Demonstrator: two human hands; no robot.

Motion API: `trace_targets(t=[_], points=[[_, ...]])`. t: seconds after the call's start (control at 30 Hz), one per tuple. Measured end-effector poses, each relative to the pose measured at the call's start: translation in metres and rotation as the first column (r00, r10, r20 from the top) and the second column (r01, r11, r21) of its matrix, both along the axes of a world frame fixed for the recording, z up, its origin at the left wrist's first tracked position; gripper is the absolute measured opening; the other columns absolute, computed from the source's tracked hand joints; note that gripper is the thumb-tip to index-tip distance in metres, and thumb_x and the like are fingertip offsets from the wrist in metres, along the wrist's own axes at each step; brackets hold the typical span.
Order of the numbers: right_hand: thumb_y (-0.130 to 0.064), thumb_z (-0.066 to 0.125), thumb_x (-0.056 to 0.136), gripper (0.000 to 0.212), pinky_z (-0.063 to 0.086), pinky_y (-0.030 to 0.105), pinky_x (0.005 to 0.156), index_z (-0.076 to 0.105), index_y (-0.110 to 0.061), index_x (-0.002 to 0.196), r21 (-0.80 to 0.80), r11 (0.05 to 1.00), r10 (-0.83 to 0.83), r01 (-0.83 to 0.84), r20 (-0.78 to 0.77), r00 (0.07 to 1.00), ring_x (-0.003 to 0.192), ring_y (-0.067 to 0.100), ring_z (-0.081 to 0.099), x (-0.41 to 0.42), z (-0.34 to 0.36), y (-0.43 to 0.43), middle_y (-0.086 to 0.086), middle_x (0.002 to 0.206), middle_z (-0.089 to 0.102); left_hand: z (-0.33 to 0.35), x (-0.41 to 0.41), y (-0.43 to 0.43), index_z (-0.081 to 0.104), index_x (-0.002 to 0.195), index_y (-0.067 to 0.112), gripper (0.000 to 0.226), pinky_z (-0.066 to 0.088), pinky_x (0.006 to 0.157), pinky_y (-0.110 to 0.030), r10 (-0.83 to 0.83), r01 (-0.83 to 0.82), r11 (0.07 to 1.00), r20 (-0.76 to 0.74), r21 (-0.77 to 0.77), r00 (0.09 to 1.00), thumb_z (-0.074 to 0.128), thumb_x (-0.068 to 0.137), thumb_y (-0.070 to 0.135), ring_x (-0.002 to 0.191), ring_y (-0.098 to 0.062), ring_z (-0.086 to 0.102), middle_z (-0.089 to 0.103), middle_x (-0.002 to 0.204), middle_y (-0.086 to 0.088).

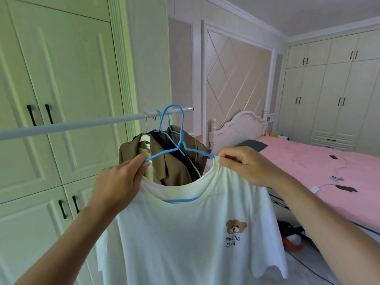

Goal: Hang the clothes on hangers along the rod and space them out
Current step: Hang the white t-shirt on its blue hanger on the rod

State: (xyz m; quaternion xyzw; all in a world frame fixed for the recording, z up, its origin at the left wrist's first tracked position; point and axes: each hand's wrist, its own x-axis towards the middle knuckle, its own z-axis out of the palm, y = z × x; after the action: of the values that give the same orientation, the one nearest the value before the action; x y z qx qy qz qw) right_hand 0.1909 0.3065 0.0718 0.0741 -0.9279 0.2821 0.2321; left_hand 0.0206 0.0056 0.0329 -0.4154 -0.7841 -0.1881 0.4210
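A white T-shirt [185, 233] with a small bear print hangs in front of me, a blue wire hanger [181, 140] partly inside its neck. My left hand [121, 182] pinches the hanger's left arm at the collar. My right hand [244, 163] pinches the collar and the hanger's right arm. The hanger's hook is level with the grey rod [82, 124]; whether it rests on the rod I cannot tell. Behind the shirt, a brown jacket [164, 161] and a dark garment [185, 161] hang on the rod from other hangers, close together near the rod's right end.
Pale green wardrobe doors [61, 79] stand right behind the rod on the left. A bed with a pink cover [329, 167] and small items on it lies to the right. A white wardrobe [333, 89] fills the far wall. Things lie on the floor by the bed.
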Motion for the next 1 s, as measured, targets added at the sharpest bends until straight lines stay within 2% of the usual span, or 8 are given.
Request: trace_targets(t=[0.17,0.4,0.5,0.57,0.63,0.73,0.83,1.0], points=[[-0.026,0.054,0.105,0.025,0.032,0.024,0.059,0.058,-0.020,0.081,-0.046,0.999,-0.025,0.026,0.014,1.000,0.059,0.006,0.037,0.003,-0.008,0.009,-0.005,0.066,0.043,0.001,-0.008,-0.003,0.058,0.090,0.012,0.040,0.035,0.042,-0.030,-0.005,0.004,0.999,0.023,0.049,1.000,0.033,0.102,0.041,0.048,-0.039,0.053,0.056,0.058,0.001],[-0.043,0.052,0.102,0.033,0.035,0.036,0.066,0.057,-0.014,0.086,-0.026,0.999,0.028,-0.027,0.051,0.998,0.066,0.017,0.040,0.005,-0.009,0.016,0.017,0.078,0.046,0.001,-0.008,-0.006,0.056,0.090,0.013,0.036,0.030,0.044,-0.028,-0.020,0.018,0.999,0.056,0.039,0.998,0.036,0.102,0.040,0.046,-0.037,0.047,0.040,0.055,0.009],[-0.042,0.057,0.101,0.015,0.044,0.036,0.073,0.064,-0.029,0.103,-0.015,1.000,0.017,-0.017,0.031,0.999,0.077,0.018,0.054,0.005,-0.005,0.016,-0.001,0.087,0.059,0.002,-0.009,-0.010,0.053,0.088,0.015,0.035,0.034,0.044,-0.031,-0.022,0.018,0.999,0.074,0.049,0.997,0.035,0.102,0.042,0.049,-0.034,0.038,0.037,0.055,0.009],[-0.040,0.056,0.103,0.011,0.048,0.035,0.075,0.064,-0.037,0.109,0.010,1.000,-0.002,0.002,-0.029,1.000,0.082,0.017,0.059,0.001,-0.004,0.012,-0.008,0.091,0.064,0.003,-0.009,-0.011,0.048,0.085,0.016,0.036,0.038,0.044,-0.035,-0.044,0.038,0.997,0.092,0.065,0.995,0.033,0.102,0.044,0.050,-0.037,0.042,0.037,0.054,0.007],[-0.037,0.055,0.103,0.011,0.042,0.034,0.065,0.063,-0.033,0.096,0.072,0.997,-0.001,0.008,-0.095,0.996,0.067,0.012,0.051,-0.005,-0.004,0.004,-0.009,0.075,0.057,0.005,-0.008,-0.013,0.046,0.083,0.017,0.036,0.038,0.044,-0.036,-0.065,0.058,0.996,0.101,0.072,0.993,0.033,0.102,0.046,0.052,-0.038,0.046,0.039,0.054,0.005],[-0.030,0.058,0.102,0.020,0.038,0.029,0.063,0.061,-0.026,0.083,0.066,0.998,0.020,-0.013,-0.108,0.994,0.064,0.007,0.044,-0.009,-0.005,0.001,-0.006,0.069,0.050,0.005,-0.005,-0.017,0.048,0.083,0.017,0.039,0.039,0.045,-0.036,-0.051,0.045,0.997,0.089,0.063,0.995,0.033,0.102,0.047,0.055,-0.039,0.049,0.047,0.057,0.003],[-0.024,0.062,0.102,0.030,0.034,0.019,0.059,0.057,-0.032,0.073,0.003,0.998,0.065,-0.065,-0.068,0.996,0.060,0.003,0.042,-0.010,-0.007,-0.002,-0.012,0.063,0.047,0.002,-0.006,-0.024,0.045,0.082,0.020,0.037,0.041,0.045,-0.037,-0.029,0.022,0.998,0.105,0.064,0.994,0.033,0.102,0.048,0.055,-0.035,0.046,0.045,0.058,0.005],[-0.024,0.066,0.099,0.033,0.030,0.020,0.054,0.063,-0.041,0.071,-0.068,0.995,0.066,-0.073,-0.100,0.993,0.053,0.004,0.035,-0.020,-0.015,-0.004,-0.012,0.055,0.042,0.001,-0.003,-0.024,0.044,0.082,0.023,0.033,0.036,0.047,-0.033,-0.008,-0.002,0.997,0.139,0.074,0.990,0.036,0.102,0.047,0.055,-0.027,0.038,0.041,0.057,0.009]])
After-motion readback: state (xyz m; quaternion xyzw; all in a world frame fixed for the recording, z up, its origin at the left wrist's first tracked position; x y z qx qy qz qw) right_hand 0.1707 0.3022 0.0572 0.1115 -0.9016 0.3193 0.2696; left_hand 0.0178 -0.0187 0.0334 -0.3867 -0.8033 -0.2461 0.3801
